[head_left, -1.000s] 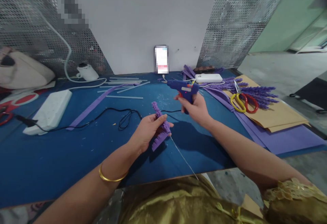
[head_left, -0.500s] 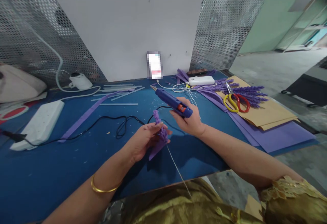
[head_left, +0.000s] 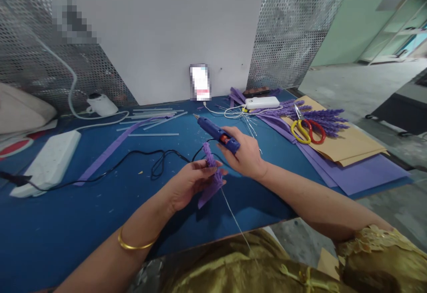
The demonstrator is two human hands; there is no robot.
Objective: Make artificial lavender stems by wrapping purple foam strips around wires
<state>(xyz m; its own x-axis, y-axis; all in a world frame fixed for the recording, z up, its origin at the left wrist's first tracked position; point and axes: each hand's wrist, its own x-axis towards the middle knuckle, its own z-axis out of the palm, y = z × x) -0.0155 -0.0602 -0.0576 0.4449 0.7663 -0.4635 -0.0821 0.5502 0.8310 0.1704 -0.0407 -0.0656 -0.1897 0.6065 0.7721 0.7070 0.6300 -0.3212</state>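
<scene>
My left hand point(head_left: 191, 181) pinches a purple paper lavender flower point(head_left: 209, 154) on a thin wire stem point(head_left: 234, 215). A flat tail of purple paper point(head_left: 207, 195) hangs below the fingers. In my right hand point(head_left: 245, 152) is a blue glue gun point(head_left: 215, 132), its nozzle pointing up and left, away from the flower. The gun's black cord point(head_left: 133, 153) runs left across the blue table. Part of the flower is hidden behind my left fingers.
Glue sticks point(head_left: 153, 134) and a purple paper strip point(head_left: 115, 148) lie at left of centre, near a white power strip point(head_left: 55, 161). Scissors point(head_left: 305, 128), finished lavender stems point(head_left: 328, 119), brown paper point(head_left: 353, 148) and purple sheets point(head_left: 373, 175) lie at right. A phone point(head_left: 200, 82) leans against the white board.
The glue gun in my right hand has shifted slightly left and down. My left hand has moved a little right with the flower. The whole view has tilted slightly.
</scene>
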